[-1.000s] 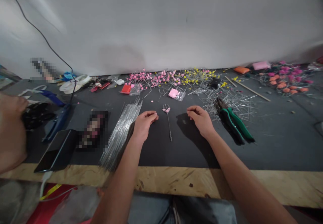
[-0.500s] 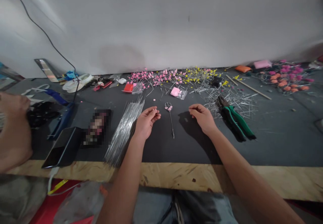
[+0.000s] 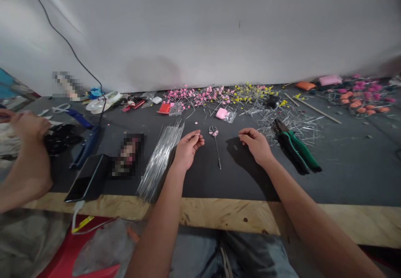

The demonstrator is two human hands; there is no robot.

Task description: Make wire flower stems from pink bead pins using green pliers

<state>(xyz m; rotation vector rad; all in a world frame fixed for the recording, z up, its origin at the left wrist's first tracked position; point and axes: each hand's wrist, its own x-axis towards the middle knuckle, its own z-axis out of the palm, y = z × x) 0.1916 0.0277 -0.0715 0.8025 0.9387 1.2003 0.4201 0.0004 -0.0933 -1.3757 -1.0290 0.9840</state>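
Observation:
My left hand (image 3: 188, 146) is closed in a pinch on a small pale pink piece (image 3: 197, 134) at its fingertips. To its right, a wire stem (image 3: 218, 152) lies on the dark mat, its looped head (image 3: 213, 131) dotted with pink bits. My right hand (image 3: 255, 144) hovers right of that stem, thumb and fingers pressed together; what they hold, if anything, is hidden. A tiny pink dot (image 3: 196, 123) rests on the mat beyond my left hand. Beside my left wrist lies a bundle of straight silver wires (image 3: 161, 161).
Green-and-black pliers (image 3: 297, 150) lie right of my right hand by loose wire pieces (image 3: 307, 123). Pink-tipped (image 3: 200, 96) and yellow-tipped stems (image 3: 253, 92) line the wall. A pink clay packet (image 3: 222, 113), a power bank (image 3: 90, 177) and a co-worker's arm (image 3: 34, 161) are also around.
The view has turned slightly left, so the table things appear further right. Both my hands keep nearly the same pose. More of the co-worker's arm and hand shows at the left.

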